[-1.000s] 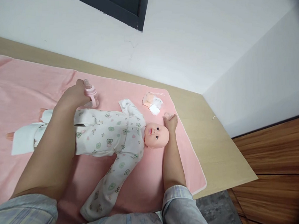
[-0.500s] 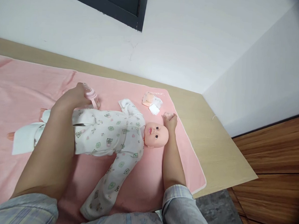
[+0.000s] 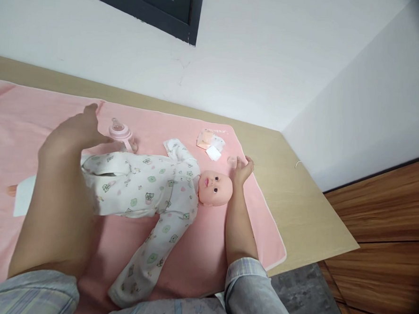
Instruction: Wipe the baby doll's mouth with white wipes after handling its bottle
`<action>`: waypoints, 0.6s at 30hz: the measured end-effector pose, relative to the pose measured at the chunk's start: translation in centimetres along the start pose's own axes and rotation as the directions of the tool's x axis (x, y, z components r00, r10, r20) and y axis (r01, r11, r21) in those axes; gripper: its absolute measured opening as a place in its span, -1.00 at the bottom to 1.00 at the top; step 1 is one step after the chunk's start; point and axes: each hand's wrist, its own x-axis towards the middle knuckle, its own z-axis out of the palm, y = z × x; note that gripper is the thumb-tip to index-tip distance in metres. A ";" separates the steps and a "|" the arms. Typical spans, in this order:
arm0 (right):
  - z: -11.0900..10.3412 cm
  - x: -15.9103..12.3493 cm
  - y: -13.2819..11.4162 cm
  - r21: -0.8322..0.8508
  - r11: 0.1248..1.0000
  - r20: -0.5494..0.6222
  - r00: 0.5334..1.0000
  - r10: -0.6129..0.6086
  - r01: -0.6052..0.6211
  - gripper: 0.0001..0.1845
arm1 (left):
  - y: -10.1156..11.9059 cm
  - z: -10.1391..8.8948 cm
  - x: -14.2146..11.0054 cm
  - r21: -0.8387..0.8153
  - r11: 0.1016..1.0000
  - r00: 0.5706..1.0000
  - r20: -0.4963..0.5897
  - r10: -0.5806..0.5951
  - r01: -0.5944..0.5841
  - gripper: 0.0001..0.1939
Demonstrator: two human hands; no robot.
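Observation:
A baby doll (image 3: 216,188) in a white patterned sleepsuit (image 3: 147,181) lies on its back on a pink blanket (image 3: 188,269). Beyond its legs stands a baby bottle (image 3: 120,132) with a clear teat, pink collar and pink handle. My left hand (image 3: 74,130) is open just left of the bottle, thumb and fingers spread, holding nothing. Past the doll's head, my right hand (image 3: 243,169) is also open, its fingers apart beside a small clear cap (image 3: 232,161) on the blanket. My left forearm hides part of the doll's legs.
Small white and peach cloth-like items (image 3: 211,145) lie beyond the doll's head. The blanket covers most of a wooden surface (image 3: 285,190), where a small white hook-shaped thing (image 3: 298,164) sits near the edge. A white wall (image 3: 236,73) rises behind.
My left hand has let go of the baby bottle and moved left from it. My right hand has released the clear cap and shifted slightly right, its fingers opening.

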 end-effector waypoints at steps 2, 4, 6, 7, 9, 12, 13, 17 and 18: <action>-0.2 0.0 -0.4 -0.002 0.999 -0.048 0.998 -0.032 0.032 -0.78 | 0.5 -1.2 -1.4 -0.023 0.999 0.992 -0.127 0.020 -0.023 0.04; -0.3 0.0 -0.8 0.022 0.999 -0.063 0.997 -0.041 0.042 -0.83 | 1.7 -2.0 -3.2 -0.067 0.988 0.943 -0.314 0.111 -0.139 -0.14; -0.3 0.0 -1.0 0.059 0.997 -0.063 0.997 -0.045 0.049 -0.83 | 3.6 -2.4 -5.1 -0.107 0.950 0.872 -0.439 0.219 -0.293 -0.36; -0.2 0.0 -1.1 0.072 0.996 -0.064 0.997 -0.053 0.058 -0.83 | 4.7 -2.4 -5.9 -0.121 0.923 0.852 -0.442 0.279 -0.365 -0.46; 0.0 0.0 -1.1 0.084 0.992 -0.062 0.994 -0.087 0.092 -0.80 | 7.3 -1.9 -7.0 -0.123 0.845 0.819 -0.354 0.453 -0.520 -0.60; 0.3 0.0 -1.0 0.120 0.977 -0.053 0.984 -0.169 0.175 -0.72 | 11.4 -0.5 -7.5 -0.061 0.670 0.673 -0.081 0.735 -0.739 -0.57; 0.3 -0.1 -0.9 0.140 0.970 -0.042 0.980 -0.196 0.200 -0.68 | 12.7 0.0 -7.4 -0.048 0.619 0.619 0.015 0.785 -0.784 -0.56; 0.4 -0.6 -1.2 0.203 0.957 0.082 0.970 -0.228 0.208 -0.56 | 17.7 2.6 -6.6 -0.135 0.490 0.432 0.314 0.846 -0.861 -0.55; 0.3 -0.8 -1.3 0.213 0.958 0.134 0.966 -0.223 0.191 -0.53 | 18.8 3.3 -6.4 -0.212 0.467 0.370 0.376 0.850 -0.858 -0.55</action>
